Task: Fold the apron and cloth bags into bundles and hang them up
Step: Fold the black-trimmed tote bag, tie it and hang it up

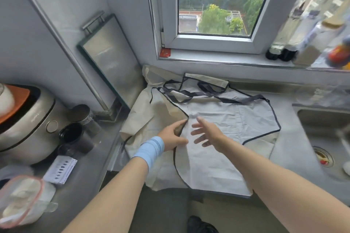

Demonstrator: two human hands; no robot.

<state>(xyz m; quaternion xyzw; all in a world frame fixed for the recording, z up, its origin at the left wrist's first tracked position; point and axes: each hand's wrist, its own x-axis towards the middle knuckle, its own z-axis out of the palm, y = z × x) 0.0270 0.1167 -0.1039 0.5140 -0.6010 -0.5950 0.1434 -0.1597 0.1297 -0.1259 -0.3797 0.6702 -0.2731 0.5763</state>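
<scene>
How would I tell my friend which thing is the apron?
Find the window, then look down at the grey counter just below it. The apron lies spread flat there, left of the sink, on top of the cream cloth bags. It alone is pale grey, with a dark border and long dark straps.

Left: pale rice cooker (pixel 24 123), dark jars (pixel 75 134) just beside it
Left wall: metal tray (pixel 111 62) with bar handle, leaning upright
Front left: printed card (pixel 60 170); clear zip bag (pixel 20 198), white contents
Right: steel sink (pixel 325 119) set in worktop (pixel 295 145)
Window sill (pixel 217 60): blurred bottles (pixel 284 51)
Window (pixel 217 5): trees, rooftops outside
</scene>
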